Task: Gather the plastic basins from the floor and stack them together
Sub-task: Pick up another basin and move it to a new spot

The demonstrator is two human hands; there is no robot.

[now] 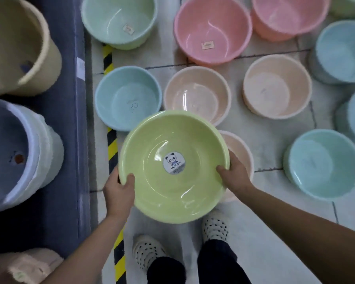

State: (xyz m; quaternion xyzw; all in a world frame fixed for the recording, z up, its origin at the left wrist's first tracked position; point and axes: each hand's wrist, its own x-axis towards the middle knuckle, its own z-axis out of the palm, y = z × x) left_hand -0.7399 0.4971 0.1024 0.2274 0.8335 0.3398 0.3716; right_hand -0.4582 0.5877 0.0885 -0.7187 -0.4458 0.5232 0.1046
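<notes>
Both hands, left (119, 191) and right (234, 175), grip the green basin (172, 193) whose panda sticker (174, 162) reads "MEISIER".

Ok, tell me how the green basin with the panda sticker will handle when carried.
Probably light: the left hand and right hand hold the green basin aloft by its rim alone. It seems stiff, since the rim keeps its round shape. The glossy plastic may be slippery.

Lime-green basin (168, 193); yellow-black striped tape (112, 148).
</notes>
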